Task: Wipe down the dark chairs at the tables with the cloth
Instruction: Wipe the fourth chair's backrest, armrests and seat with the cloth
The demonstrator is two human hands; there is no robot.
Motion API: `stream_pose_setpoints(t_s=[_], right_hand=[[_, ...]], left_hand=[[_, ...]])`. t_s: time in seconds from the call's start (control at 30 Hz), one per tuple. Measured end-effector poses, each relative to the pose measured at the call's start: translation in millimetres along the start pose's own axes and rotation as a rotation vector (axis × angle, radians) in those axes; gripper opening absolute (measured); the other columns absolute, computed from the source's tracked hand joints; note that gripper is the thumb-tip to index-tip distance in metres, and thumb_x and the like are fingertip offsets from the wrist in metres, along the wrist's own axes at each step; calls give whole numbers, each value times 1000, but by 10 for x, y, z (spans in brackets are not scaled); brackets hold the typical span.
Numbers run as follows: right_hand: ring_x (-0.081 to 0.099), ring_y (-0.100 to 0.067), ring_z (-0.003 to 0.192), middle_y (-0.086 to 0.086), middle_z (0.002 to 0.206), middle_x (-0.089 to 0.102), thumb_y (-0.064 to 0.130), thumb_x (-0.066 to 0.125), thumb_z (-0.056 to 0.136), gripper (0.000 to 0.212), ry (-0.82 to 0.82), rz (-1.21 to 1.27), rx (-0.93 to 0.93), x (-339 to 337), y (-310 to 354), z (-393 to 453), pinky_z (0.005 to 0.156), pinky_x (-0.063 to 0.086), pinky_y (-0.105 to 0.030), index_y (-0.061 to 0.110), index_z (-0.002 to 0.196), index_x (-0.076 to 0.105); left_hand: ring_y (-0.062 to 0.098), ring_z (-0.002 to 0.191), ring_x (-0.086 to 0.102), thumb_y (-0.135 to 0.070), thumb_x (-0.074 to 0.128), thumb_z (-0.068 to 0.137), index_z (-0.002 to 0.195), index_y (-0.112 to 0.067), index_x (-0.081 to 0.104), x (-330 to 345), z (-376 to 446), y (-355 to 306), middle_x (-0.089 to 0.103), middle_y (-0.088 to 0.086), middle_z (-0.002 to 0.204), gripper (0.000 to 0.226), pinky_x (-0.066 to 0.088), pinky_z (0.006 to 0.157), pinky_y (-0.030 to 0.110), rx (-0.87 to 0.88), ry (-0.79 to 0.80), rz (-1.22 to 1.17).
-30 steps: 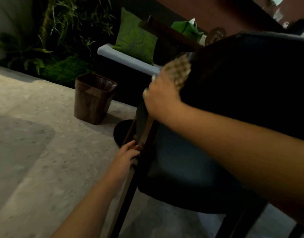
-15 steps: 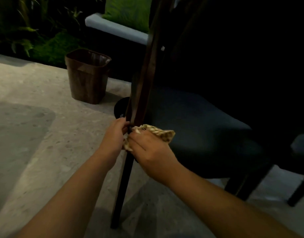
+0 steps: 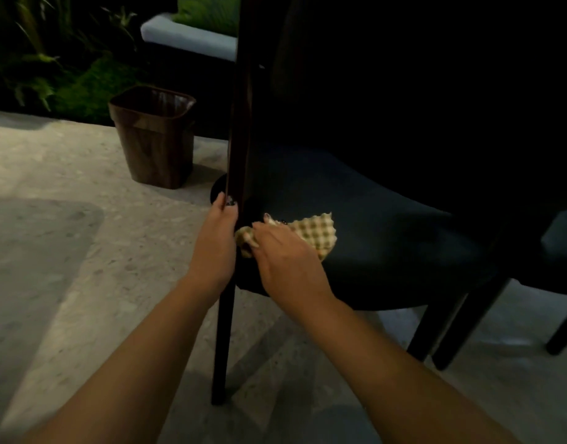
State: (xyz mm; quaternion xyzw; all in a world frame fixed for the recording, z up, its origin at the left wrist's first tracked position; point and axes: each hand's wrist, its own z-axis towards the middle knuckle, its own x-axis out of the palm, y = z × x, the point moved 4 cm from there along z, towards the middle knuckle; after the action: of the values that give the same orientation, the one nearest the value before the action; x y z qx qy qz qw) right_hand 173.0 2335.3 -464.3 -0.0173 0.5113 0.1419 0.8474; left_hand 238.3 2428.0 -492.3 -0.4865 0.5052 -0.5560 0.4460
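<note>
From my head view, my left hand (image 3: 221, 232) grips the dark chair (image 3: 371, 245) by its wooden upright. At its three o'clock, touching it, my right hand (image 3: 285, 251) clutches the cloth (image 3: 317, 232) against the seat's near corner. A brown bin (image 3: 154, 136) stands at ten o'clock.

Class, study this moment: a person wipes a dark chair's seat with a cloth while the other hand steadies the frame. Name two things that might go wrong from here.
1. The left hand grips the upright chair frame; a hard push might tip or slide the chair.
2. The right hand covers only part of the cloth on the seat; its grip may slip, and in this dim light spots on the dark seat may get missed.
</note>
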Motion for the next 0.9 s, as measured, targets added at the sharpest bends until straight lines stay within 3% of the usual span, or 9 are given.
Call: stream_pose_setpoints(t_s=[0.1,0.2,0.27,0.37,0.57,0.67,0.77,0.83,0.9], right_hand=[[59,-26,108,-13,118,63,11,50,96,27,121,94,72,-182,-4,22,93,46,-36,4,120,62],[60,-29,89,-12,99,64,15,46,99,23,53,215,137,-582,59,79,76,48,-41,3,100,66],[60,-27,83,-9,94,62,18,47,99,23,-29,245,140,-913,145,104,71,47,-42,4,94,65],[63,-20,87,-6,100,65,18,47,98,23,-166,262,46,-1502,321,167,74,52,-38,5,101,67],[64,-15,91,-7,99,68,14,50,95,22,-514,185,-150,-2851,559,264,88,49,-20,2,102,68],[59,-6,80,-1,90,64,12,51,95,20,-648,103,-231,-3484,464,288,75,46,-10,3,101,67],[53,-6,71,1,83,59,10,52,95,17,-746,-57,-214,-3977,176,360,64,39,-9,2,96,67],[55,-13,68,-4,84,64,10,54,95,16,-633,-125,-156,-4132,-106,480,64,39,-13,3,95,68],[59,-16,64,-3,82,68,19,53,95,16,-254,3,-19,-4108,-374,652,61,47,-21,15,92,69]], left_hand=[[23,137,40,-34,33,104,153,-20,25,118,-176,-156,39,8,151,52,31,114,48,27,-12,10],[27,135,42,-33,32,105,148,-12,35,63,-248,-286,44,14,147,48,31,113,50,63,-48,25],[20,137,39,-33,31,105,148,-15,36,23,-321,-430,43,8,149,47,29,116,45,115,-57,38],[13,139,36,-31,35,105,151,-21,30,103,-455,-817,38,2,153,48,28,117,41,212,-32,24],[28,137,41,-46,40,90,148,-17,35,380,-587,-2061,43,12,148,65,33,112,55,482,69,-48],[14,140,37,-56,41,87,140,-38,38,528,-626,-2578,39,0,152,56,32,115,46,618,51,-18],[-3,135,29,-51,38,89,140,-33,41,656,-587,-2916,35,-9,152,54,27,114,25,737,-65,218],[-1,129,37,-46,42,89,132,-28,50,748,-529,-3096,44,-12,142,47,31,107,26,817,-66,385],[5,95,59,-44,41,89,103,-22,65,836,-486,-3224,66,-12,104,35,46,86,36,913,-24,507]])
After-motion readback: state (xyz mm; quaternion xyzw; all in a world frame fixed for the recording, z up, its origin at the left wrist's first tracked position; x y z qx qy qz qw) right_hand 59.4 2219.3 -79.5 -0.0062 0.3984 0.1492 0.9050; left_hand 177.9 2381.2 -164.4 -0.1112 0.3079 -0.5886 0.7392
